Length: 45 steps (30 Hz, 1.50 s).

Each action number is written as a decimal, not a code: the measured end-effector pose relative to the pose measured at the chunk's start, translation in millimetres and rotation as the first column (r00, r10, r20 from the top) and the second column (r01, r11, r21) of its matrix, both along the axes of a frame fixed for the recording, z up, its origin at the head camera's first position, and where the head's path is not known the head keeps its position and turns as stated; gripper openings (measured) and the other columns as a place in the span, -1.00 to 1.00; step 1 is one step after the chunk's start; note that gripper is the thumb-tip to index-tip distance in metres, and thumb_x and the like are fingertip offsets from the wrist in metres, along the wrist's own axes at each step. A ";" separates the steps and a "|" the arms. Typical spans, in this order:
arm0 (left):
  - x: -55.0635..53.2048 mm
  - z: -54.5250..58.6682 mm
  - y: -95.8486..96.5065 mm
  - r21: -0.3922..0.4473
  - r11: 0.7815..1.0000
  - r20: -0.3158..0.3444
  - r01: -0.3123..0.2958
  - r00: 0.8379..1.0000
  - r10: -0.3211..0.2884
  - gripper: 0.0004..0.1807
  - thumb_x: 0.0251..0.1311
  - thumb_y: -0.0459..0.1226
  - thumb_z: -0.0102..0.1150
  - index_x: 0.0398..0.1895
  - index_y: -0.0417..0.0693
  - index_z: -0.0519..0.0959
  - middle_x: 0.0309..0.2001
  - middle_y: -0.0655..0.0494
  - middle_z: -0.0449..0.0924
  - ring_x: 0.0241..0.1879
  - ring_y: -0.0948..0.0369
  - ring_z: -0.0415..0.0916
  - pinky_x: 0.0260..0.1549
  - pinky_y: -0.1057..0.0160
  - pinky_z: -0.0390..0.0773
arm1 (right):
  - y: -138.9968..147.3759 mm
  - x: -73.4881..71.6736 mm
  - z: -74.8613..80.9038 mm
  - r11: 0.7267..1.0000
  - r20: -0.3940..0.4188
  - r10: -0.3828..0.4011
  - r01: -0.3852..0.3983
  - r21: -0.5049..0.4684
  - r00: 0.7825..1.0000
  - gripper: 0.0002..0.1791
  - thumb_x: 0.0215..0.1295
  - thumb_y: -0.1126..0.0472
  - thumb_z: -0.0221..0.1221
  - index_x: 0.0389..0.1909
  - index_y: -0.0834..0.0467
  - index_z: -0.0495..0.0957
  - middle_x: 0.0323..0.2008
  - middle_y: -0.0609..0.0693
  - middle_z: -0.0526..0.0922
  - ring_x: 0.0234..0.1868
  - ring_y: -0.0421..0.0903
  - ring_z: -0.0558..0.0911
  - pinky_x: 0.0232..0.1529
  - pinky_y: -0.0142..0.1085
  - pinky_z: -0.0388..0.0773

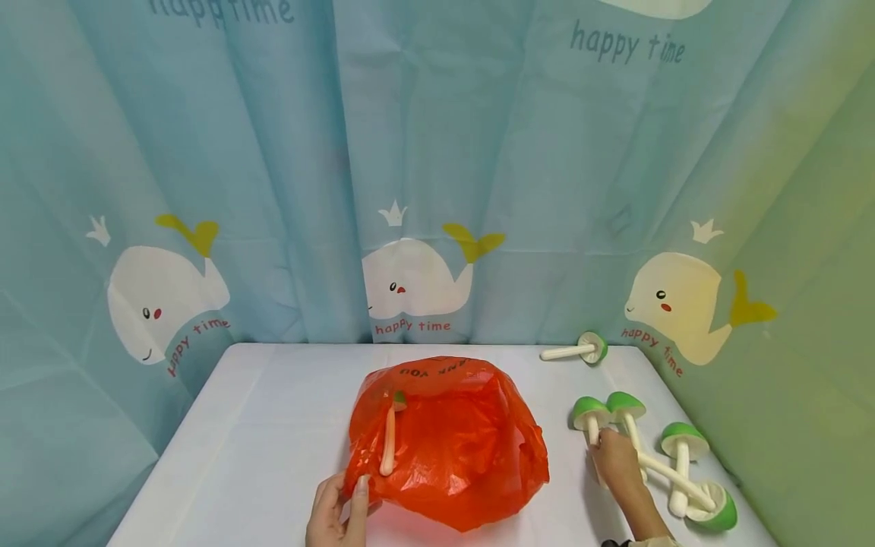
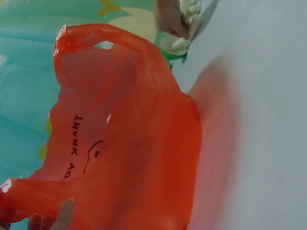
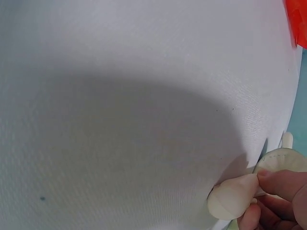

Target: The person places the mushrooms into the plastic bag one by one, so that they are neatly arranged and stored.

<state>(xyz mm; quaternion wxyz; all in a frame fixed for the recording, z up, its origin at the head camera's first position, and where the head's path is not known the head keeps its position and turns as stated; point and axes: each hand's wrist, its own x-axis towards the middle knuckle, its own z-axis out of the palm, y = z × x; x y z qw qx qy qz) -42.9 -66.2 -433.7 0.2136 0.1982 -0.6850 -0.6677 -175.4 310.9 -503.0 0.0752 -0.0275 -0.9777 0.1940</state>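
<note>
A red plastic bag [image 1: 472, 486] stands with its mouth spread open. My left hand [image 1: 340, 510] pinches its near left edge between thumb and fingers. Inside the bag, on its left, lies a toy mushroom [image 1: 388, 444] with a long pale stem. On the right, my right hand [image 1: 617, 460] grips the stem of a green-capped toy mushroom [image 1: 589, 410]; in the right wrist view the rounded stem end [image 3: 232, 197] pokes out past the thumb. Right beside it is another mushroom [image 1: 625, 405], its stem partly hidden by the hand.
Two more toy mushrooms lie crossed at the table's right edge, one cap [image 1: 683, 439] farther back and one cap [image 1: 724, 513] nearer. Another mushroom [image 1: 574, 351] rests at the back edge. A blue whale-print curtain [image 1: 437, 152] hangs behind the white table [image 1: 260, 425].
</note>
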 end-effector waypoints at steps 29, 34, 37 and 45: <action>0.7 -7.0 -5.3 -0.032 0.999 0.040 0.000 0.999 0.001 -0.75 0.29 -0.38 0.08 -0.10 -0.46 0.47 -0.19 -0.25 0.52 -0.32 0.18 0.59 -0.48 0.28 0.60 | -23.4 1.7 28.0 0.962 -0.100 -0.071 0.042 -0.269 0.992 -0.70 -0.01 0.35 0.18 -0.24 0.47 0.46 -0.50 0.08 0.58 -0.47 -0.05 0.53 -0.45 -0.23 0.46; -0.4 -6.9 -6.3 0.003 1.000 0.048 0.019 0.999 -0.019 -0.75 0.29 -0.36 0.08 -0.13 -0.46 0.47 -0.22 -0.34 0.56 -0.39 0.23 0.60 -0.48 0.30 0.59 | -36.8 3.6 48.4 0.946 -0.191 -0.114 0.047 -0.321 0.975 -0.69 0.00 0.35 0.17 -0.22 0.43 0.44 -0.44 0.11 0.56 -0.38 -0.01 0.54 -0.38 -0.29 0.46; -0.5 -6.4 -6.1 -0.030 0.999 0.061 0.026 0.998 -0.024 -0.76 0.29 -0.35 0.07 -0.14 -0.44 0.47 -0.22 -0.32 0.57 -0.39 0.22 0.59 -0.49 0.28 0.59 | -46.8 7.6 65.1 0.935 -0.247 -0.115 0.021 -0.355 0.962 -0.68 0.03 0.35 0.15 -0.18 0.41 0.41 -0.39 0.12 0.55 -0.34 -0.01 0.52 -0.37 -0.36 0.44; 0.6 -3.9 -5.6 -0.050 0.998 0.040 0.028 0.999 -0.026 -0.78 0.29 -0.38 0.07 -0.14 -0.44 0.47 -0.24 -0.28 0.59 -0.39 0.26 0.59 -0.48 0.27 0.60 | -77.2 22.3 107.6 0.905 -0.371 -0.077 -0.091 -0.415 0.925 -0.69 0.15 0.37 0.13 -0.08 0.32 0.37 -0.29 0.10 0.57 -0.29 -0.07 0.53 -0.33 -0.63 0.39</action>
